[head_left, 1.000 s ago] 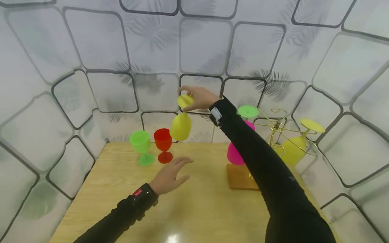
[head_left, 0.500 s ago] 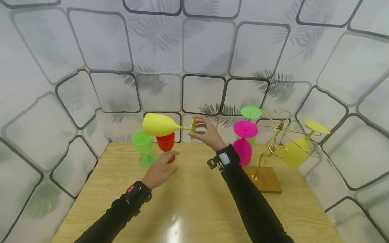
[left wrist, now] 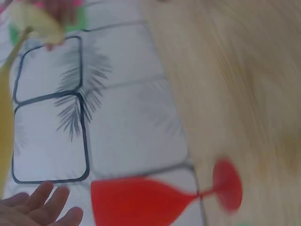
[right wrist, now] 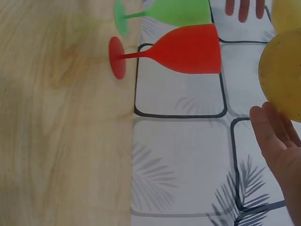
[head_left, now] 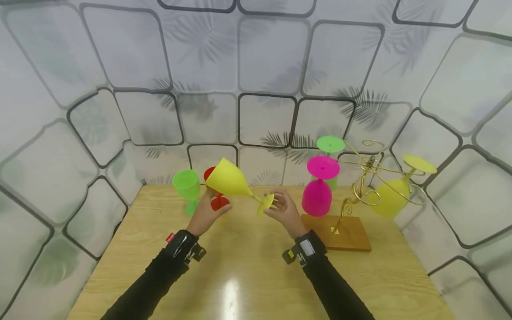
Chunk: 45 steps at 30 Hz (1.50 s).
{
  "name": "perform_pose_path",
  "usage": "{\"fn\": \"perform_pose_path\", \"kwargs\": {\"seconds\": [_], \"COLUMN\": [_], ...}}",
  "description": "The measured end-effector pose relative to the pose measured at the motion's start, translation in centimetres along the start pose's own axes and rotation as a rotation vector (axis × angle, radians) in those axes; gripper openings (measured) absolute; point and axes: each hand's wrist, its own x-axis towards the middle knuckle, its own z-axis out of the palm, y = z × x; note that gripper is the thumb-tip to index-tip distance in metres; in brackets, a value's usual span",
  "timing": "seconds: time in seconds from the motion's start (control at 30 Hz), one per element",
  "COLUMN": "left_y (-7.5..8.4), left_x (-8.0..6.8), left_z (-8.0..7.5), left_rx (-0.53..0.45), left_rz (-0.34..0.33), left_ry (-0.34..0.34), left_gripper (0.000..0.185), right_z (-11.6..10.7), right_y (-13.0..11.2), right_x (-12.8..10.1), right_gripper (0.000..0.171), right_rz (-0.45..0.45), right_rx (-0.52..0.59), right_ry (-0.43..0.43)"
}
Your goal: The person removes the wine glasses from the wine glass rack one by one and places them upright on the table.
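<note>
My right hand (head_left: pixel 286 213) pinches a yellow plastic goblet (head_left: pixel 229 179) by the rim of its round foot. The goblet is tilted in the air, its bowl pointing up and left. In the right wrist view, fingertips meet the edge of the yellow foot (right wrist: pixel 287 75). My left hand (head_left: pixel 203 216) is raised just below the yellow bowl with its fingers loose; in the left wrist view, a gap shows between its fingers (left wrist: pixel 42 200) and the goblet. A red goblet (right wrist: pixel 188 49) stands upright behind the left hand, partly hidden in the head view. Left of it stands a green goblet (head_left: pixel 186 184).
At right, a gold wire rack (head_left: pixel 362 178) on a wooden base (head_left: pixel 348 240) carries upside-down goblets: pink (head_left: pixel 317 198), green (head_left: pixel 330 144) and yellow (head_left: pixel 388 198). A patterned curtain (head_left: pixel 268 58) encloses the wooden table (head_left: pixel 256 275) at the back and sides.
The right hand has brought the yellow goblet down and leftward from upside down, past level, to bowl tilted upward. The left hand has moved left and up, close to the bowl.
</note>
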Motion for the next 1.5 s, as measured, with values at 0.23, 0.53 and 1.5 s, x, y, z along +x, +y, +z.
{"fn": "perform_pose_path", "kwargs": {"seconds": [0.23, 0.53, 1.5], "left_y": [1.2, 2.1, -4.2], "left_x": [1.3, 1.1, -1.4], "left_z": [0.2, 1.3, 0.3], "left_rx": [-0.476, -0.604, 0.005], "left_rz": [-0.156, -0.144, -0.027], "left_ry": [-0.036, 0.015, 0.337], "left_gripper": [0.053, 0.046, 0.081], "right_z": [0.3, 0.7, -0.1], "right_y": [2.0, 4.0, 6.6], "right_x": [-1.5, -2.3, -4.4], "right_gripper": [0.059, 0.058, 0.081], "right_rz": [0.001, 0.0, 0.056], "right_rx": [0.098, 0.109, -0.187], "right_ry": [-0.009, -0.065, -0.017]}}
